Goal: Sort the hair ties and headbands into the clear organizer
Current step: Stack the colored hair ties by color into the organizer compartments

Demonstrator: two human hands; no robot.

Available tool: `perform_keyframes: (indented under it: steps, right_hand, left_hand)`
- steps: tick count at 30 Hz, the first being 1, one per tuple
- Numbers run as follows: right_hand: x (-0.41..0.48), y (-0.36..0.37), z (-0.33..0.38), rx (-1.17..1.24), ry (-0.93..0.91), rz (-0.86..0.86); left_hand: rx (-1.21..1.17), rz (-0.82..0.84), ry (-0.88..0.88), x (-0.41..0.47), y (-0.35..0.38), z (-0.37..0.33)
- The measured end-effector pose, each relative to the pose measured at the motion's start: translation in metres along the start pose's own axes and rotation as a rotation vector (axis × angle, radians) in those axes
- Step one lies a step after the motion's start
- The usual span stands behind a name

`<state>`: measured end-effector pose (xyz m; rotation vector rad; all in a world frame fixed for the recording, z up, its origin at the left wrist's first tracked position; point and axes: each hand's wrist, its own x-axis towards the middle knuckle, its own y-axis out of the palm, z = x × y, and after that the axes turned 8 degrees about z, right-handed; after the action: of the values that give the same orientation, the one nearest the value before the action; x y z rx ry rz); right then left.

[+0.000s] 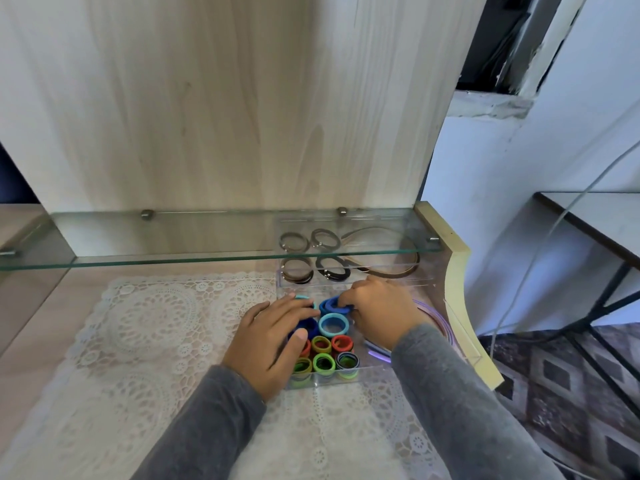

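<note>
Blue hair tie [330, 304] gripped by right hand [381, 308]; left hand [268, 337] perhaps touching organizer [329, 382].

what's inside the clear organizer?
Seen: blue hair ties in the middle, small red and green ties in front, dark thin ties at the back. The left hand and right hand cover part of the blue ones.
</note>
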<state>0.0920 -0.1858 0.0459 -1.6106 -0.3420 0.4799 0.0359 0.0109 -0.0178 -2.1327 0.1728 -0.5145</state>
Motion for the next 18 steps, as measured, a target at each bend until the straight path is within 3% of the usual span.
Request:
perform_keyframes:
  steps: [18]
  right_hand:
    - [-0.0030, 0.0028, -0.0064, 0.165, 0.063, -0.087]
  left_hand:
    - [-0.011, -0.092, -0.059, 0.0018, -0.0018, -0.0004]
